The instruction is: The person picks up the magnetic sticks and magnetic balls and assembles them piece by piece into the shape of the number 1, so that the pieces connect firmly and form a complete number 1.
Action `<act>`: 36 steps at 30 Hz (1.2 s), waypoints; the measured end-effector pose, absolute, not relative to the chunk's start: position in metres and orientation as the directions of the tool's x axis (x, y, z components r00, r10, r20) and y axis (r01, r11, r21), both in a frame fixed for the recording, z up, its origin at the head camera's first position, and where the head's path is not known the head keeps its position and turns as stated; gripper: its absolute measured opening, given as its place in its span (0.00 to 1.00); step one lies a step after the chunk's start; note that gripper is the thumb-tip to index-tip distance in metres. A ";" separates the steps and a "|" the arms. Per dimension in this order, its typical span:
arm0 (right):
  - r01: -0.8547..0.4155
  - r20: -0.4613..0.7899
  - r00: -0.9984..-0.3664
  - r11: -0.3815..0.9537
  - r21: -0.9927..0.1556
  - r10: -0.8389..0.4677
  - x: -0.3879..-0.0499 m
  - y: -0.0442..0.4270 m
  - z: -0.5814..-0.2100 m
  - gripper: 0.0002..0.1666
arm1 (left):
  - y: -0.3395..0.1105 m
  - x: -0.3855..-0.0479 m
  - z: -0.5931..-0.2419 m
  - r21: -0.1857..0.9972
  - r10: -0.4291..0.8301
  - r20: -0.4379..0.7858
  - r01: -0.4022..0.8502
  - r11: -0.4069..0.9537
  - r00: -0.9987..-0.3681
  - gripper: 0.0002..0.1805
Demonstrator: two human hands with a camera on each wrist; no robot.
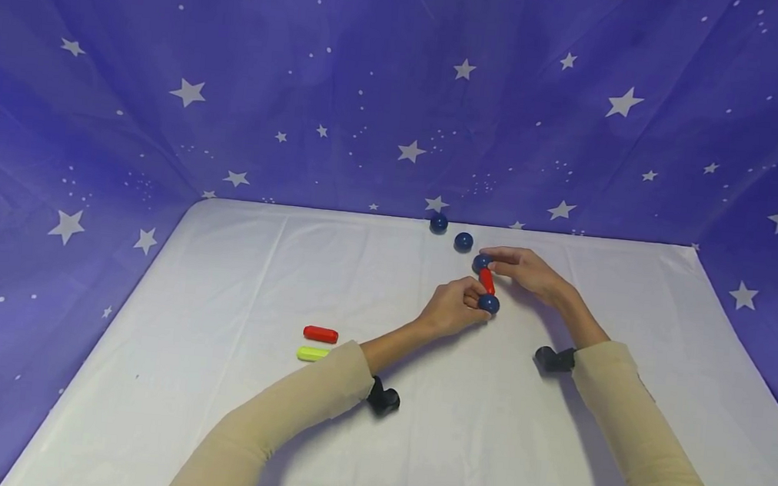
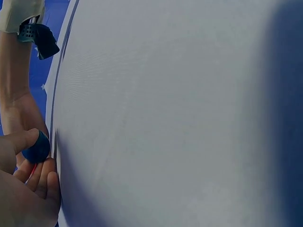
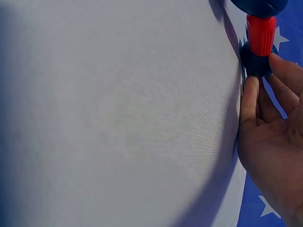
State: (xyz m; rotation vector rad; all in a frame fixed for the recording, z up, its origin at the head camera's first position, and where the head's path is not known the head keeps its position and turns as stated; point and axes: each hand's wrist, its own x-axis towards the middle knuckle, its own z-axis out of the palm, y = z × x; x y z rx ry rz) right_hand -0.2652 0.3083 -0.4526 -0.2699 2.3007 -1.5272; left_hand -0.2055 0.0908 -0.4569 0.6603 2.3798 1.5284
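Observation:
A short red rod (image 1: 487, 281) spans two dark blue balls, one at each end. My left hand (image 1: 454, 307) pinches the nearer blue ball (image 1: 489, 303) between thumb and fingers; the left wrist view shows that ball (image 2: 38, 149) under the thumb. At the rod's far end, my right hand (image 1: 524, 272) holds the other blue ball (image 1: 481, 263) with thumb and fingertips. In the right wrist view the red rod (image 3: 261, 35) meets the ball (image 3: 255, 61) in that hand. Whether the rod is fixed into either ball, I cannot tell.
Two more blue balls, one (image 1: 463, 242) nearer and one (image 1: 438, 223) at the back edge, sit beyond my hands on the white table (image 1: 276, 264). A red rod (image 1: 321, 334) and a yellow-green rod (image 1: 312, 354), partly behind my left sleeve, lie at left. Starry purple cloth (image 1: 347, 85) surrounds the table.

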 end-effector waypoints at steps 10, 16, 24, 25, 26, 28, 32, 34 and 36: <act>0.024 -0.175 -0.918 0.390 -0.920 -0.355 -0.266 0.308 -0.454 0.28 | 0.094 -0.206 -0.456 0.894 0.486 0.051 0.257 0.367 -0.873 0.18; 0.022 -0.166 -0.925 0.389 -0.921 -0.342 -0.266 0.306 -0.455 0.27 | 0.096 -0.206 -0.457 0.885 0.484 0.055 0.267 0.381 -0.874 0.18; 0.017 -0.145 -0.935 0.366 -0.930 -0.324 -0.264 0.302 -0.454 0.27 | 0.096 -0.207 -0.456 0.872 0.484 0.050 0.274 0.406 -0.874 0.18; 0.018 -0.144 -0.936 0.364 -0.931 -0.322 -0.264 0.301 -0.454 0.27 | 0.096 -0.207 -0.456 0.872 0.484 0.049 0.274 0.406 -0.874 0.18; 0.018 -0.143 -0.937 0.363 -0.932 -0.319 -0.264 0.300 -0.454 0.27 | 0.096 -0.207 -0.456 0.871 0.484 0.048 0.274 0.407 -0.874 0.18; 0.019 -0.142 -0.937 0.360 -0.933 -0.318 -0.263 0.300 -0.454 0.27 | 0.096 -0.208 -0.455 0.868 0.485 0.045 0.274 0.413 -0.873 0.18; 0.024 -0.142 -0.940 0.357 -0.934 -0.310 -0.262 0.298 -0.455 0.28 | 0.097 -0.208 -0.456 0.869 0.483 0.045 0.273 0.412 -0.874 0.18; 0.026 -0.145 -0.944 0.369 -0.929 -0.297 -0.260 0.298 -0.454 0.28 | 0.098 -0.208 -0.457 0.872 0.485 0.049 0.274 0.405 -0.873 0.18; 0.039 -0.150 -0.954 0.390 -0.920 -0.259 -0.258 0.297 -0.453 0.30 | 0.098 -0.208 -0.458 0.876 0.487 0.053 0.275 0.397 -0.872 0.18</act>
